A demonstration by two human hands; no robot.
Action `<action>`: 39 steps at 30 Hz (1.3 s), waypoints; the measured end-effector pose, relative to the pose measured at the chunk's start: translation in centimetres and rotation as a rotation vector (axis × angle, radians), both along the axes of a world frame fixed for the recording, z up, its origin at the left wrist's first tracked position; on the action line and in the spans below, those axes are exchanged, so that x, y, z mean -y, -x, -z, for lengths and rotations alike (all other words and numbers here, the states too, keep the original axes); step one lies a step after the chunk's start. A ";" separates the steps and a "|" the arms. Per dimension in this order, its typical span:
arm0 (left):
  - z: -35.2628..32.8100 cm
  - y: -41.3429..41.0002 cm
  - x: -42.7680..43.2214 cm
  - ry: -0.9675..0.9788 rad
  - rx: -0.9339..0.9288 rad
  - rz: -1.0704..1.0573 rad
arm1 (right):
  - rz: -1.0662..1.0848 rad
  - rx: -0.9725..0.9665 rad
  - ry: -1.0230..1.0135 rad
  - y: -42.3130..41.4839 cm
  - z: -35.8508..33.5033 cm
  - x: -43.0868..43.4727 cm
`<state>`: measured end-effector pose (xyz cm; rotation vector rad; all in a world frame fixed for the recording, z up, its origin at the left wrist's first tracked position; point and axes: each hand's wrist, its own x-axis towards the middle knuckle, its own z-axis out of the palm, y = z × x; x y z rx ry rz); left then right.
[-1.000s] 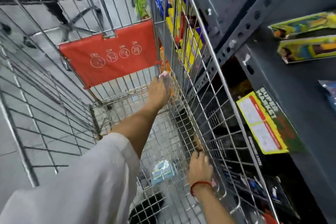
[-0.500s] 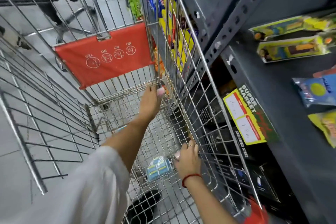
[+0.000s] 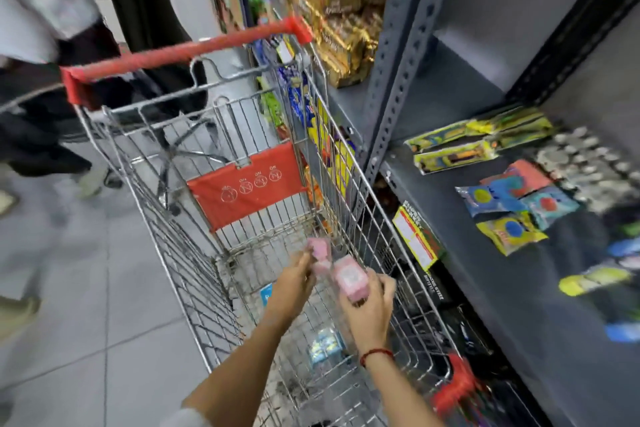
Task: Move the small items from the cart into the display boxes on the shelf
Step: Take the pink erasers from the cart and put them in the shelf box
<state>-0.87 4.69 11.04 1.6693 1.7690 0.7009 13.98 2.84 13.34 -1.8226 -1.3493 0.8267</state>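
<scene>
Pink items (image 3: 348, 277) gripped in both hands; cart (image 3: 381, 253) below.

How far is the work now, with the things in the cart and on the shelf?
Done: several coloured packets already lie on the grey shelf. In hand: the right hand holds a pink box, and the left hand holds another pink item, blurred, both above the cart. Left: at least one light blue packet lies on the cart floor. No display box can be made out.
</scene>
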 end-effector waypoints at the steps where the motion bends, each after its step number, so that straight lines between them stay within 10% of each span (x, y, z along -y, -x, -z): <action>1: -1.0 0.0 0.4 -0.017 -0.001 -0.004 | 0.014 -0.006 -0.023 -0.1 -1.0 0.4; 16: -17.5 -6.0 5.1 -0.539 -0.059 0.191 | 0.218 0.074 -0.584 -6.4 -17.2 5.6; 27: -24.4 -21.7 6.3 -0.715 -0.147 0.536 | 0.631 0.105 -0.632 -20.9 -23.2 12.2; 35: -25.4 -33.0 9.8 -0.892 -0.352 0.867 | 1.249 -0.343 -0.423 -28.5 -23.8 17.3; 39: -24.9 -36.1 9.7 -0.903 -0.418 0.997 | 1.013 -0.867 -0.262 -30.4 -23.4 17.1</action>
